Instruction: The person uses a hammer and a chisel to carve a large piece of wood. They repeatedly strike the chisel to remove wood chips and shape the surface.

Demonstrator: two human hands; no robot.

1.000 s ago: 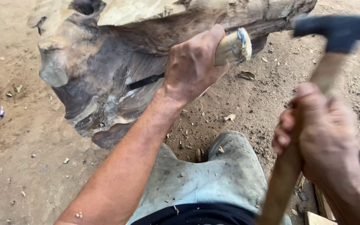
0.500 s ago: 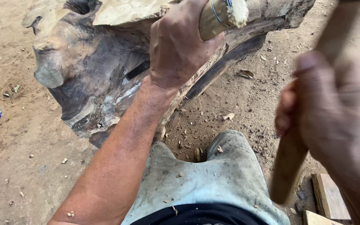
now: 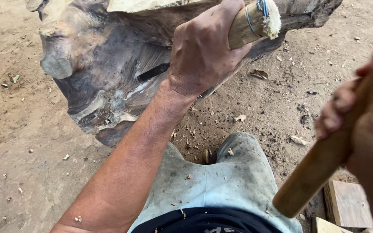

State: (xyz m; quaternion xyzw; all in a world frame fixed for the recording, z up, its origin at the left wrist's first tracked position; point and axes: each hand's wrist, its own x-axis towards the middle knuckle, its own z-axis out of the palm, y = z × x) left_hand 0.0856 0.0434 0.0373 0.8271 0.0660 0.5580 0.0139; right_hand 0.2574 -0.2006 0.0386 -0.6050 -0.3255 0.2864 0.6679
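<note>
On the far left I see bare dirt ground (image 3: 31,129) littered with small wood chips. Next comes the big dark log (image 3: 104,73), weathered and grey-brown, lying on that ground and filling the upper left and middle of my view. My left hand (image 3: 203,51) is wrapped tight around the chisel (image 3: 249,26), fingers curled fully about its pale wooden handle, whose frayed top is bound with blue wire; the dark blade runs down to the left and its tip touches the log's surface. Below, my knee in dusty grey trousers (image 3: 221,181) points toward the log. At the right edge my right hand (image 3: 359,116), blurred, is clenched around the mallet handle (image 3: 320,168), a brown wooden shaft slanting upward; its head is out of view. Wooden blocks (image 3: 346,203) lie beneath it.
</note>
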